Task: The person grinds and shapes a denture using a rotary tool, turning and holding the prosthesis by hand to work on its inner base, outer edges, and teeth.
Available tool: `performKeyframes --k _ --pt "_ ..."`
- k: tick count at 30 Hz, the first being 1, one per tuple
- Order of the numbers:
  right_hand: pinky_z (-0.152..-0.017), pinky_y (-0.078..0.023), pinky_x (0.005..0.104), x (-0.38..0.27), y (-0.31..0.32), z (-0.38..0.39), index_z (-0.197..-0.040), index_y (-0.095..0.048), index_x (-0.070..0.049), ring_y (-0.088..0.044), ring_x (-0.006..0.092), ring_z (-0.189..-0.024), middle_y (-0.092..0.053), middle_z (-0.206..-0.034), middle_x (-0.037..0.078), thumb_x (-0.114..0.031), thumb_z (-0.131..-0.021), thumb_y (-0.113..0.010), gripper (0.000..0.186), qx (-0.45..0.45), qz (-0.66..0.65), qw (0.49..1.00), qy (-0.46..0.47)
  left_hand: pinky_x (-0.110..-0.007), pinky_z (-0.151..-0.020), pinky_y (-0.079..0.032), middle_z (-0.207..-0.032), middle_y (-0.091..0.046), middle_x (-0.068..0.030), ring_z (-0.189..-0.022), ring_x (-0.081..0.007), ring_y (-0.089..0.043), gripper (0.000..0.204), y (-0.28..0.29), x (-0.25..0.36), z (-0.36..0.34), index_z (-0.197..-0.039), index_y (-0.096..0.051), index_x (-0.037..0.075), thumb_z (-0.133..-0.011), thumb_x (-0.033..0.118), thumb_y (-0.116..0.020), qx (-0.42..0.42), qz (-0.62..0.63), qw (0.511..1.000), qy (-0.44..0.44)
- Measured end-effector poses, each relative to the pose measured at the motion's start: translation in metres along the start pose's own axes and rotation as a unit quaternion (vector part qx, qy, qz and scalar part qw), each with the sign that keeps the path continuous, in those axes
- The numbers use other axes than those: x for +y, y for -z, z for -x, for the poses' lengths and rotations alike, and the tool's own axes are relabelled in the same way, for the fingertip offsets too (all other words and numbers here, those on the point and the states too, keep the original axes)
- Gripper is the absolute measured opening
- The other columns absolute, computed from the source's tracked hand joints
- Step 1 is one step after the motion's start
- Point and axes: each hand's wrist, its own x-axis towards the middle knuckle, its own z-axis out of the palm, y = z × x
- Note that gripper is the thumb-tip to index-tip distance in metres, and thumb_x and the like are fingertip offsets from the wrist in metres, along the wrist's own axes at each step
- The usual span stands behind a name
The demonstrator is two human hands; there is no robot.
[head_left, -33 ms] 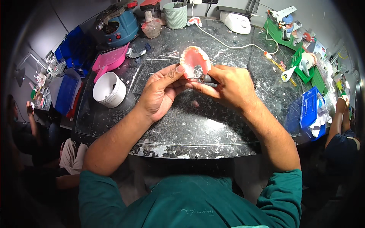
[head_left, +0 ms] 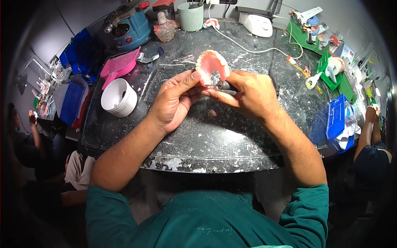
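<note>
A pink denture [head_left: 213, 68] with a horseshoe row of pale teeth is held up over the middle of the bench. My left hand [head_left: 175, 97] is closed on its left side, the thumb pressed near the teeth. In my right hand [head_left: 252, 93] is a dark rotary handpiece [head_left: 226, 86], gripped like a pen. Its slim metal bit points left, close to the denture's lower edge; whether it touches I cannot tell. Fingers of my right hand reach close to the denture and my left fingertips.
A white tub [head_left: 119, 98] and a pink dustpan [head_left: 120, 66] stand left of my arms. Behind are a blue machine [head_left: 132, 33], a green basket [head_left: 190, 17] and a white device [head_left: 256, 25] with a cable. At right sit a blue bin [head_left: 337, 120] and green trays [head_left: 326, 70]. Other people sit at both sides.
</note>
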Motion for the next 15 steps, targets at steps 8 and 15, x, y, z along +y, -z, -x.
performKeyframes --k 8,15 --pt "-0.059 -0.055 0.0414 0.0035 -0.003 0.0003 -0.085 -0.064 -0.011 -0.068 0.0304 -0.068 -0.067 -0.074 0.01 -0.062 -0.08 -0.067 0.051 0.036 -0.009 0.999 0.004 -0.031 -0.093 -0.049 -0.097 -0.07 -0.0051 -0.096 -0.0149 -0.067 0.023 0.0022 -0.0014 -0.0014 -0.101 -0.066 0.004 -0.098 0.025 -0.061 -0.03 0.01 0.999 -0.012" --pt "-0.057 -0.054 0.0418 0.003 -0.0012 0.0007 -0.08 -0.061 -0.01 -0.068 0.0305 -0.066 -0.066 -0.071 0.01 -0.064 -0.081 -0.064 0.055 -0.005 0.002 1.0 0.001 -0.038 -0.098 -0.048 -0.099 -0.069 -0.007 -0.101 -0.0225 -0.066 0.024 -0.0016 0.0007 -0.0006 -0.104 -0.065 0.003 -0.099 0.025 -0.058 0.002 -0.002 1.0 0.001"
